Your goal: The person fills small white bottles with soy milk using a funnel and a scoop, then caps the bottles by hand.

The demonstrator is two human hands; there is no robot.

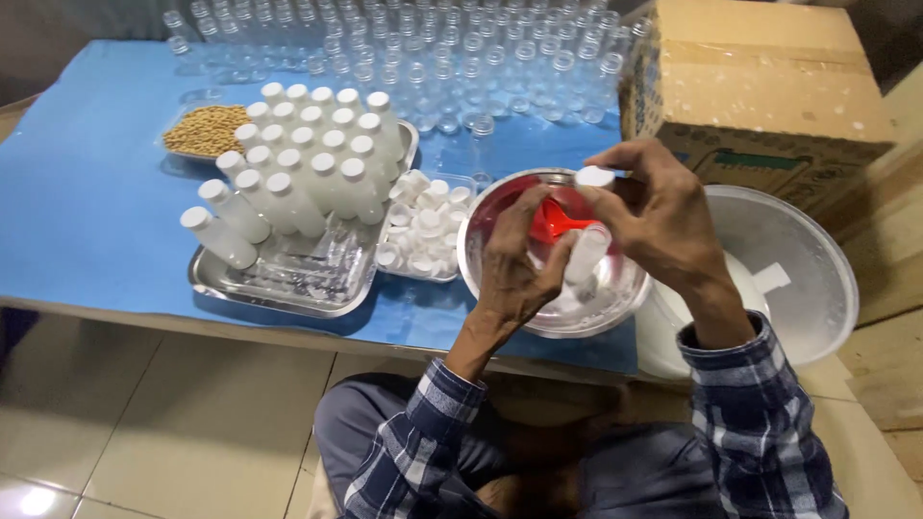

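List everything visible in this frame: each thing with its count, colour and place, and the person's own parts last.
Table top: one, blue, under everything.
Empty bottles: dozens, clear, uncapped, in rows at the far edge.
Filled bottles: about twenty, white, capped, lying on the tray.
Tray: one, metal, left of centre.
Seed container: one, clear, holding tan seeds, beyond the tray.
Cap container: one, clear, holding white caps, between tray and bowl.
Bowl: one, metal, at the near edge.
Funnel: one, red, over the bowl.
Cardboard box: one, brown, far right.
Basin: one, white, right of the bowl.
Left hand: holds a bottle.
Right hand: holds a white cap.
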